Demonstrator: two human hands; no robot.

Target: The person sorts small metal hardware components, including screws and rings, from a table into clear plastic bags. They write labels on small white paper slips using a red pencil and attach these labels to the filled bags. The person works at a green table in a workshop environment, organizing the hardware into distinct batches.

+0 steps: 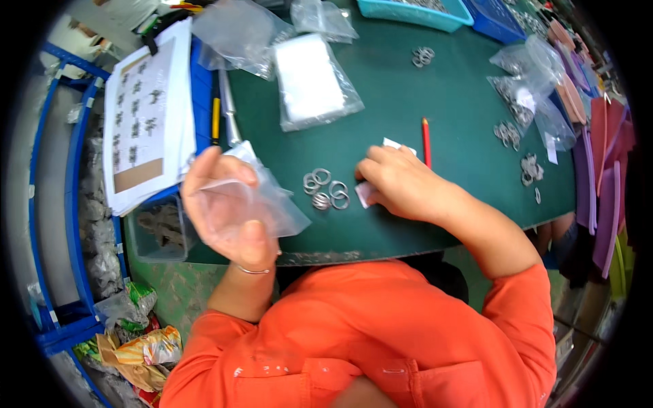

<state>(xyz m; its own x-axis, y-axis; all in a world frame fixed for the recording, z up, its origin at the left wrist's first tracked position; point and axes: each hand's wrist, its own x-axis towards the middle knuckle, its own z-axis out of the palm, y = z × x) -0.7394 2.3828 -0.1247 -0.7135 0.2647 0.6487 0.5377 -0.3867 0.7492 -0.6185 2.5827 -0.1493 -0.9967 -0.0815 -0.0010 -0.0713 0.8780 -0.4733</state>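
My left hand (pixel 228 204) is raised over the table's left side, its thumb and fingers curved around a small clear plastic bag (pixel 282 207). The bag hangs toward the table's middle and looks flat. My right hand (pixel 401 183) rests on the green table with bent fingers closed on a small white paper slip (pixel 365 194); part of the slip is hidden under the hand. Another white paper edge (pixel 398 145) shows just beyond its knuckles. Between my hands lies a loose group of metal rings (pixel 326 190), some stacked. A red pen (pixel 426 143) lies beside my right hand.
A pack of clear bags (pixel 309 81) lies farther back. More rings (pixel 422 56) and small metal parts (pixel 507 134) sit in piles. A turquoise tray (pixel 418 15) stands at the far edge. Printed sheets (pixel 149 115) and a clear bin (pixel 160 231) are at the left.
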